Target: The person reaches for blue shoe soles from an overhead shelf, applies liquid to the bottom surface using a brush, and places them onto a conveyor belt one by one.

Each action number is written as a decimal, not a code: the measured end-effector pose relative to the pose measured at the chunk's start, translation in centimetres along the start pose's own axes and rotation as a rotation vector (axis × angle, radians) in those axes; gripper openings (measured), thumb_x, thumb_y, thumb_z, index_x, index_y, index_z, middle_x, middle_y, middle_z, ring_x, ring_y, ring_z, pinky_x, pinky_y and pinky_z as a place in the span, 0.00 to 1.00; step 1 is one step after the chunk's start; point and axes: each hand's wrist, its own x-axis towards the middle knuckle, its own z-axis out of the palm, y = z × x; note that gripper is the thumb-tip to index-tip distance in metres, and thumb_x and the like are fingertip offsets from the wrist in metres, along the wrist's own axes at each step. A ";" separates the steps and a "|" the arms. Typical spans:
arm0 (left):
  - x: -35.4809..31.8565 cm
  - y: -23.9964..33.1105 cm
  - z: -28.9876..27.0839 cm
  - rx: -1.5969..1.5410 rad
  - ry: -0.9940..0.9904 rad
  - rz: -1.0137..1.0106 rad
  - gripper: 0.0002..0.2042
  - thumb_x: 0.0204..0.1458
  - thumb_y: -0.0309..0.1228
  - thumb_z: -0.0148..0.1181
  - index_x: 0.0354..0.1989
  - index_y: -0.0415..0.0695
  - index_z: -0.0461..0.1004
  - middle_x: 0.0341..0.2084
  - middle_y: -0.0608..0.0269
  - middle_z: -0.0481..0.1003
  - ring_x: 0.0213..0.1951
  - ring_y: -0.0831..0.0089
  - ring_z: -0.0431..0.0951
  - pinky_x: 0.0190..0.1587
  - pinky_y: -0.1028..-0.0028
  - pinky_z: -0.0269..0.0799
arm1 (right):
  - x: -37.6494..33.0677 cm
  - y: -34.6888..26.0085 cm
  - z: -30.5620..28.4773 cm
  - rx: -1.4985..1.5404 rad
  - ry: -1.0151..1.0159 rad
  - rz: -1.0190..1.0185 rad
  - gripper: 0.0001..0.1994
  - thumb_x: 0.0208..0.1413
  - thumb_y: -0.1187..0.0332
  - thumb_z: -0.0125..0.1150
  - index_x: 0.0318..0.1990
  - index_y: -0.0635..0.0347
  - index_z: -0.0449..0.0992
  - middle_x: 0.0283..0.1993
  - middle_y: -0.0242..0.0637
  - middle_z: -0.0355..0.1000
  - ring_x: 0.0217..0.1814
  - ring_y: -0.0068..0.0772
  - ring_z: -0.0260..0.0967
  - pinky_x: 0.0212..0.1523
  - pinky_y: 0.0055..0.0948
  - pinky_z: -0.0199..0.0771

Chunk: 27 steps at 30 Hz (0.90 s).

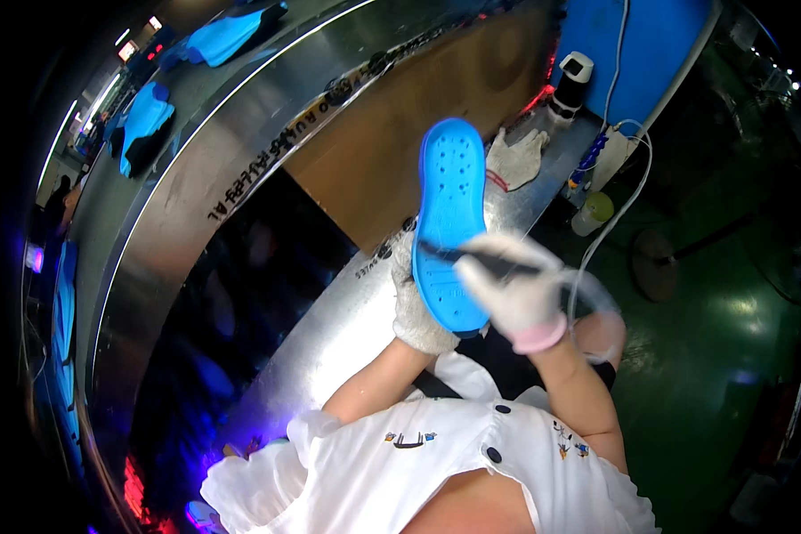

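A bright blue shoe sole (451, 205) stands nearly upright in front of me, with small round holes at its toe and heel. My left hand (410, 307), in a pale knitted glove, grips it from behind along its lower left side; most of those fingers are hidden. Over the sole's lower half is my right hand (512, 285), in a white glove with a pink cuff, smeared by motion. It is closed around a slim dark hand tool (498, 260), whose end crosses the sole's face. Whether that end touches the sole, I cannot tell.
On the left a curved conveyor (187, 116) carries several blue pieces (142, 120). A spare glove (516, 160) lies on the metal bench (329, 329), near a black-and-white cylindrical device (574, 80). A yellow-topped container (594, 212) and a white cable (636, 196) are at the right.
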 end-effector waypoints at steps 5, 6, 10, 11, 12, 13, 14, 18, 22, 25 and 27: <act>-0.5 0.0 0.6 0.221 0.115 0.036 0.32 0.61 0.54 0.48 0.69 0.47 0.58 0.62 0.52 0.66 0.61 0.59 0.69 0.65 0.59 0.65 | 0.2 -0.2 -0.4 -0.560 -0.051 -0.532 0.08 0.50 0.73 0.69 0.39 0.59 0.78 0.33 0.39 0.76 0.30 0.39 0.75 0.33 0.32 0.76; -0.3 0.0 -1.8 0.386 0.084 0.057 0.28 0.65 0.46 0.46 0.70 0.46 0.57 0.64 0.53 0.64 0.61 0.61 0.68 0.66 0.61 0.63 | -1.1 -0.6 0.7 -0.575 -0.164 -0.534 0.09 0.48 0.74 0.70 0.37 0.60 0.79 0.34 0.41 0.77 0.31 0.41 0.76 0.34 0.32 0.76; -1.1 0.9 -2.6 0.182 0.053 -0.002 0.39 0.57 0.62 0.46 0.70 0.47 0.57 0.64 0.49 0.64 0.60 0.52 0.69 0.64 0.53 0.66 | -0.8 -0.1 0.3 0.012 -0.033 0.045 0.08 0.49 0.79 0.69 0.37 0.62 0.80 0.32 0.38 0.77 0.30 0.28 0.76 0.33 0.25 0.76; -1.0 1.0 -2.4 0.094 0.046 -0.033 0.45 0.53 0.70 0.47 0.70 0.47 0.57 0.63 0.47 0.65 0.59 0.49 0.69 0.63 0.49 0.67 | -0.3 0.5 0.1 -0.149 0.109 0.049 0.07 0.49 0.82 0.67 0.36 0.64 0.80 0.32 0.37 0.78 0.31 0.24 0.75 0.34 0.25 0.77; -0.7 1.3 -0.1 -0.001 0.081 -0.068 0.46 0.52 0.71 0.47 0.70 0.47 0.57 0.63 0.46 0.65 0.59 0.48 0.70 0.62 0.48 0.68 | -0.1 0.7 -0.3 -0.320 0.077 -0.176 0.08 0.48 0.79 0.69 0.36 0.63 0.80 0.32 0.38 0.77 0.30 0.29 0.76 0.34 0.28 0.77; 0.0 0.6 -1.3 0.010 0.101 0.007 0.48 0.51 0.73 0.46 0.70 0.46 0.57 0.62 0.45 0.66 0.58 0.46 0.71 0.61 0.47 0.69 | -0.5 0.5 -0.2 -0.352 -0.078 -0.308 0.08 0.47 0.78 0.70 0.36 0.62 0.79 0.31 0.38 0.77 0.29 0.33 0.76 0.33 0.29 0.77; -0.1 1.0 -0.8 0.100 0.208 -0.005 0.49 0.50 0.74 0.45 0.70 0.45 0.57 0.61 0.44 0.66 0.57 0.45 0.71 0.59 0.47 0.70 | -1.3 0.0 -0.2 -0.383 -0.233 -0.441 0.09 0.46 0.76 0.71 0.36 0.61 0.79 0.31 0.39 0.77 0.28 0.36 0.76 0.32 0.30 0.77; -0.2 2.1 1.1 0.065 0.155 -0.049 0.52 0.48 0.76 0.45 0.68 0.41 0.59 0.56 0.41 0.71 0.53 0.44 0.75 0.55 0.50 0.74 | -2.4 0.0 1.0 0.033 -0.109 -0.042 0.08 0.47 0.79 0.69 0.37 0.64 0.79 0.35 0.41 0.78 0.35 0.33 0.78 0.36 0.28 0.76; 0.8 2.5 3.6 0.174 0.122 0.015 0.50 0.50 0.75 0.43 0.68 0.40 0.59 0.54 0.40 0.72 0.51 0.51 0.77 0.51 0.54 0.78 | -2.1 0.1 0.4 -0.482 -0.093 -0.528 0.11 0.52 0.71 0.68 0.43 0.61 0.79 0.36 0.42 0.78 0.32 0.41 0.77 0.35 0.35 0.77; 1.1 3.8 3.7 0.194 0.084 -0.063 0.52 0.50 0.76 0.41 0.67 0.38 0.59 0.53 0.38 0.72 0.45 0.51 0.80 0.44 0.56 0.82 | -3.6 -1.0 1.0 -0.207 -0.173 -0.250 0.10 0.52 0.73 0.68 0.42 0.61 0.79 0.37 0.42 0.78 0.36 0.37 0.78 0.38 0.32 0.78; 1.1 3.6 5.0 0.184 0.191 0.015 0.51 0.49 0.75 0.46 0.67 0.38 0.59 0.52 0.36 0.72 0.43 0.47 0.80 0.41 0.55 0.83 | -1.9 -0.8 0.4 0.035 -0.084 0.186 0.09 0.52 0.77 0.68 0.41 0.63 0.79 0.37 0.41 0.79 0.38 0.33 0.78 0.39 0.31 0.78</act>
